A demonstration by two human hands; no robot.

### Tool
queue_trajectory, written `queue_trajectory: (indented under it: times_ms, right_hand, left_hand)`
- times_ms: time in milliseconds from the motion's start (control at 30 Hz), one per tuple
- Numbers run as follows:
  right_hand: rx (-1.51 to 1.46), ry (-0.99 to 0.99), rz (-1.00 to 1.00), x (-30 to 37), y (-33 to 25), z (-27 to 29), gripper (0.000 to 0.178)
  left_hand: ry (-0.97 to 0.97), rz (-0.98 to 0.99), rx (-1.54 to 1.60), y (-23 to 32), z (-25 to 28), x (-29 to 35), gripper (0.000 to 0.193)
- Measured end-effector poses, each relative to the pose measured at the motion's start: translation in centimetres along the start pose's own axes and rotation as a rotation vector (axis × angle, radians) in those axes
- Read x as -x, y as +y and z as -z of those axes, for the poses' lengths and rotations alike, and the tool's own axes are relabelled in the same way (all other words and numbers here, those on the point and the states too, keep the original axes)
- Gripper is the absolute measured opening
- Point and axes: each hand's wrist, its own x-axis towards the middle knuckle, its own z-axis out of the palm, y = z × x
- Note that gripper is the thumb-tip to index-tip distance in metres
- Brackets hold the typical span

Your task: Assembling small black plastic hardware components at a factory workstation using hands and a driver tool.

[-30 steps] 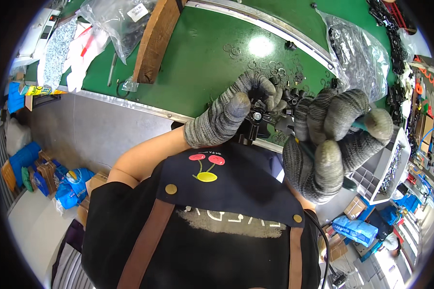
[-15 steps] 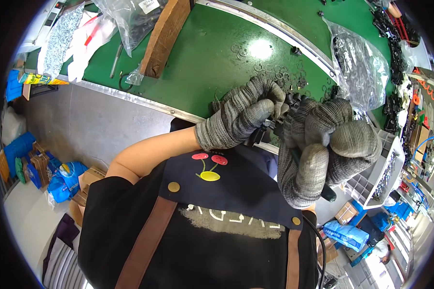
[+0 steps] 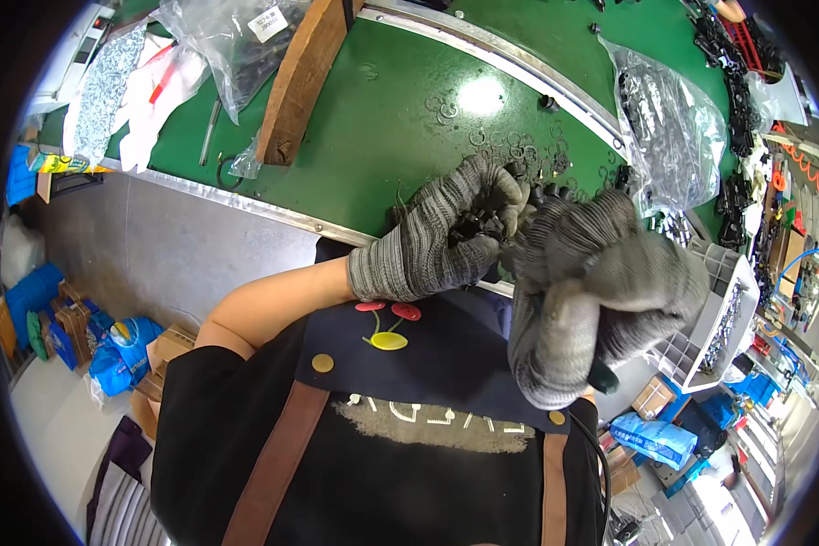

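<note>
Both of my hands wear grey striped knit gloves and meet over the near edge of the green bench (image 3: 373,127). My left hand (image 3: 432,232) is curled with thumb and fingertips around a small black part (image 3: 475,226), its shape mostly covered by the glove. Close beside it on the right, my right hand (image 3: 610,291) is closed around a hand tool whose dark green handle end (image 3: 602,375) sticks out below the palm. The tool's working end is hidden. Thin open snap rings (image 3: 519,146) lie scattered just beyond my fingers, with small black pieces among them.
A wooden block (image 3: 300,86) stands on the bench at left, near a plastic bag (image 3: 232,45) of dark parts. Across a metal rail lies another clear bag (image 3: 669,127) of black parts. A pale grey crate (image 3: 692,373) with small metal pieces is at right.
My left hand has shifted slightly left and toward me, its grip turned so more of the black part shows. My right hand has moved a little left and down with the tool.
</note>
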Motion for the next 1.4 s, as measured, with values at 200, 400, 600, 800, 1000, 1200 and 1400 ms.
queue_trajectory:
  times_ms: [200, 400, 600, 800, 1000, 1200, 1400]
  right_hand:
    - [0.138, -0.193, 0.066, -1.4, -0.6, 1.7, 0.039]
    - [0.791, -0.23, 0.068, -5.7, 2.2, 4.8, 0.027]
    - [1.734, -0.574, -0.197, -8.4, 12.9, 12.1, 0.016]
    - [1.061, -0.537, -0.226, -5.7, 5.6, 7.6, 0.022]
    - [1.277, -0.911, 0.054, -4.6, 0.7, 5.2, 0.03]
    - [1.229, -0.943, -0.009, -4.5, 0.7, 5.6, 0.037]
    - [1.22, -0.915, 0.023, -4.0, 0.9, 5.4, 0.039]
  left_hand:
    - [0.013, 0.018, 0.008, 0.6, 0.2, -0.2, 0.031]
    - [0.012, 0.112, 0.383, -1.1, 1.1, -0.3, 0.048]
    - [0.034, 0.134, 0.457, -2.0, 1.1, -1.1, 0.053]
    - [0.15, 0.212, 0.535, -1.8, 1.2, -0.1, 0.057]
    - [0.143, 0.22, 0.195, -0.6, 0.9, -0.8, 0.04]
    - [0.216, 0.236, 0.028, 0.3, 0.6, -0.2, 0.027]
    - [0.153, 0.153, -0.132, 0.5, 0.9, 0.3, 0.023]
